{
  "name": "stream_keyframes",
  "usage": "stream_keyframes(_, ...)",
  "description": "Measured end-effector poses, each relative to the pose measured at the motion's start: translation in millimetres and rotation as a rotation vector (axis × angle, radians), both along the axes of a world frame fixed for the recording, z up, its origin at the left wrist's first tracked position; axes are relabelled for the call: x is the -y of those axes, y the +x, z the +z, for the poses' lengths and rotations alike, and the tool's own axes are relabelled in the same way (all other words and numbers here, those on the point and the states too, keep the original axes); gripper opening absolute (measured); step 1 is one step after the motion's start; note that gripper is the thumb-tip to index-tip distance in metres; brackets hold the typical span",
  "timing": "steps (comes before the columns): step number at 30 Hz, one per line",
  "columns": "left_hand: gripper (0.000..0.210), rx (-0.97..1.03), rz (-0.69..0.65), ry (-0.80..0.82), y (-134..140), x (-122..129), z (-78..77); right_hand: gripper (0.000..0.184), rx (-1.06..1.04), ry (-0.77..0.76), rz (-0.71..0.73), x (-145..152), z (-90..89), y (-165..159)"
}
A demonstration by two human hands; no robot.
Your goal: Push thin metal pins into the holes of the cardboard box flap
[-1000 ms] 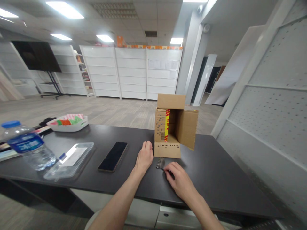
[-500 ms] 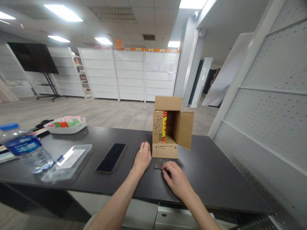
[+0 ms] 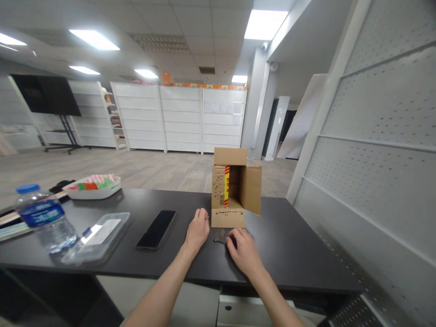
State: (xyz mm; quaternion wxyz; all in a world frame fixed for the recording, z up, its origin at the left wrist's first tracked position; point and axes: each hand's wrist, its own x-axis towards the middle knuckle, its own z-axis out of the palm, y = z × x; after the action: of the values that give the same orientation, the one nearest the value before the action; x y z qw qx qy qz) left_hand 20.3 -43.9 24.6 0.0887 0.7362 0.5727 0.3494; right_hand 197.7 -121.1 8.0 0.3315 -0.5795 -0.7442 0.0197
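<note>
Nail-like pieces, slim, metallic, several, fanned close together; on the dark desk, between its near edge and the cardboard box. Exact type too small to tell. Handling, as judged: light, stiff, not fragile, smooth enough to slide or roll; best taken singly, mid-shank, between thumb and forefinger.

Cardboard box: open side towards the wearer, upper flap raised, right flap splayed, lower flap hanging in front; set right of the desk's middle, towards the far edge. Left and lower panels pierced with holes. Judged light, fairly stiff, easily dented; hold by the side walls.

Left hand: on the desk, left of the box's lower corner; fingers curled in, contents, if any, cannot be told.

Right hand: just beside the pieces' right side; fingers bent, tips partly hidden; whether it grasps one cannot be told.

Markings: yellow strip with red stripes and red characters, unreadable; barcode beside it. Bottle, towards the desk's left end: blue label, white characters, too blurred to read. Phone, nearer the near edge: dark screen, no brand visible.
</note>
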Motion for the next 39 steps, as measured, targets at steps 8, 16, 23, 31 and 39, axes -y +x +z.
stream_keyframes(8, 0.015, -0.047, -0.003, 0.025, -13, 18, -1.6, 0.008, 0.053, 0.010, -0.041, 1, 3.0, -3)
stream_keyframes(16, 0.013, -0.216, 0.028, -0.010, -40, 27, 2.7, 0.008, 0.070, 0.018, -0.045, 2, 6.6, -5)
stream_keyframes(23, 0.016, -0.295, 0.063, 0.035, -52, 23, 1.7, 0.009, 0.059, 0.045, 0.004, 1, 7.0, -5)
stream_keyframes(31, 0.016, -0.287, 0.078, 0.071, -51, 19, -1.1, 0.011, 0.052, 0.067, 0.114, -5, 10.2, -10)
stream_keyframes(39, 0.015, -0.254, 0.093, 0.049, -54, 14, -5.8, 0.030, 0.031, 0.030, 0.263, -12, 13.1, -13)
